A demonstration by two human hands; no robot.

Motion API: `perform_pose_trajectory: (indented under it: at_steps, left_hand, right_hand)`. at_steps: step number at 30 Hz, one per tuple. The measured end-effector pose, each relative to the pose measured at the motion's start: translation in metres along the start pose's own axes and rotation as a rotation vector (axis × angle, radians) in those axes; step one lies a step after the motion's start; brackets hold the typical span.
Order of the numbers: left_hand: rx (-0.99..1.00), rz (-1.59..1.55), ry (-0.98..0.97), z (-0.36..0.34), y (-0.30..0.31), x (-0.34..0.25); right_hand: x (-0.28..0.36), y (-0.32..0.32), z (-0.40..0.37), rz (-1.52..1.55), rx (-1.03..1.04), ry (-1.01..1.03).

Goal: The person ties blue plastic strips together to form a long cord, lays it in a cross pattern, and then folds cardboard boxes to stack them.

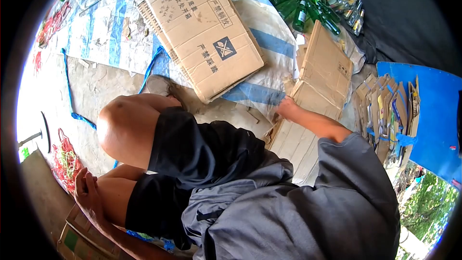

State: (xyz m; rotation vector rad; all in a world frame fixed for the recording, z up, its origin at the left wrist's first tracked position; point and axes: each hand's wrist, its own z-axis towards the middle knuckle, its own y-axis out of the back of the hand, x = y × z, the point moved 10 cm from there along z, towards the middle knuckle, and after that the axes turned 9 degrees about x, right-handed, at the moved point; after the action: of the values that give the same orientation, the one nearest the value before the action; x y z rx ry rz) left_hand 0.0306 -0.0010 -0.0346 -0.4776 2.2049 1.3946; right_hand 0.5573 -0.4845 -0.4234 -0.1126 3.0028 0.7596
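My right hand (287,109) is closed at the left edge of a brown cardboard sheet (296,147), its fingertips partly hidden. The sheet lies beside my seated body, and a raised cardboard flap (325,67) stands above the hand. My left hand (87,193) rests by my bent leg, fingers loosely curled and a little apart, with nothing in it. In front of my legs lies a flattened cardboard box (202,33) with printed characters and an arrow, stacked on other cardboard.
A blue-and-white striped tarp (108,29) covers the floor ahead. Green glass bottles (308,2) and small glass vials (344,0) lie at the top right. A tied cardboard bundle (390,110) leans by a blue board (433,120). Red string (67,159) and a blue strap (70,89) lie left.
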Motion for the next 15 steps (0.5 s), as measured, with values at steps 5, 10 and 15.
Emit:
perform_pose_trajectory:
  at_steps: [5,10,15]
  left_hand:
    - [0.035,0.039,-0.017,0.001,-0.001,-0.002]
    - [0.066,-0.011,-0.012,0.004,-0.001,0.008]
    - [0.085,-0.09,-0.038,0.012,0.003,0.025]
  right_hand:
    - [0.002,-0.001,-0.039,-0.069,0.213,-0.016]
    - [-0.002,0.009,-0.084,-0.162,0.238,-0.011]
    - [-0.01,0.021,-0.13,-0.086,0.293,-0.008]
